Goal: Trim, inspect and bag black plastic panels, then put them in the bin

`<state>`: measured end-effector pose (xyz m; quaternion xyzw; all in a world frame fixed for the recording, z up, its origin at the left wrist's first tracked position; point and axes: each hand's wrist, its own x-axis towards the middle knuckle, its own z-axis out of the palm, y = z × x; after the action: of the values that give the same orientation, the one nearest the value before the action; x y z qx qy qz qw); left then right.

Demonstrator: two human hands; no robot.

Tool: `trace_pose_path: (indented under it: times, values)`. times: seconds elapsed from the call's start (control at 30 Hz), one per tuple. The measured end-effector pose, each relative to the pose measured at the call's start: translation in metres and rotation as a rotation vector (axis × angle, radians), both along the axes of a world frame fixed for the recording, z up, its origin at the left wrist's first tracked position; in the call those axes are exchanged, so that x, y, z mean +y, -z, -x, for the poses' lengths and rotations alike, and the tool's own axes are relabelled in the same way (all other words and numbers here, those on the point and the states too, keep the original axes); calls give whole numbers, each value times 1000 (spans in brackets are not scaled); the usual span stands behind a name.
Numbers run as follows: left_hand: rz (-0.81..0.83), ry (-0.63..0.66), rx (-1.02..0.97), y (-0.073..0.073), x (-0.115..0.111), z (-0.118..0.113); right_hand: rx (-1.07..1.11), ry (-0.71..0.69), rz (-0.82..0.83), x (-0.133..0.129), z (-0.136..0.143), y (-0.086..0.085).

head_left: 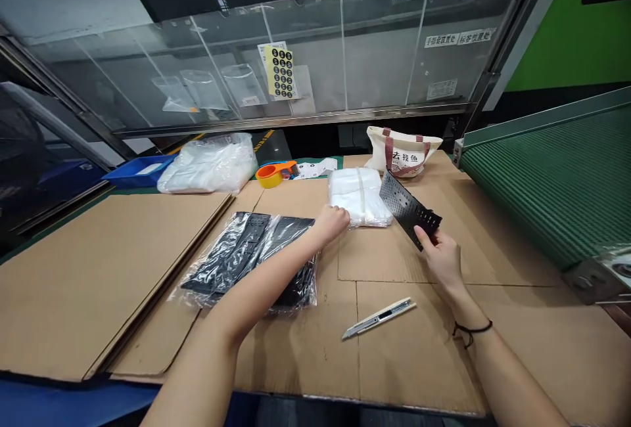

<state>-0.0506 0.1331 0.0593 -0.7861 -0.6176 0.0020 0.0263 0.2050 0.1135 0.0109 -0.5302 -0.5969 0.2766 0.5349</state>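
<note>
My right hand point(442, 257) holds a black perforated panel point(405, 207) by its lower right end, thumb on its face; the panel is tilted up off the table. My left hand point(333, 222) is closed at the lower left corner of a stack of clear plastic bags point(359, 192), which has a band around it. What its fingers pinch is too small to make out. Below my left forearm lies a clear bag with black panels inside point(246, 249). A utility knife point(379, 318) rests on the cardboard between my arms.
Cardboard point(394, 348) covers the table. Behind are a blue tray point(133, 174), a plastic bundle point(210, 164), an orange and yellow tape dispenser point(275, 173) and a cloth bag point(401, 151). A green conveyor point(557, 177) runs along the right; cardboard sheets point(98, 269) lie left.
</note>
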Motion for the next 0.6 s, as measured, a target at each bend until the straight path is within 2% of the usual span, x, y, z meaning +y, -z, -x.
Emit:
trace_pose_path:
  times: [0.17,0.37,0.6]
  values:
    - [16,11,26,-8,6,-3,14,33,-21,-3,1,-5]
    - [21,-32,-52,-20,29,1,63,29,-64,-9,7,-8]
    - [98,-58,-175,-9,39,4,69,40,-125,-19,11,-14]
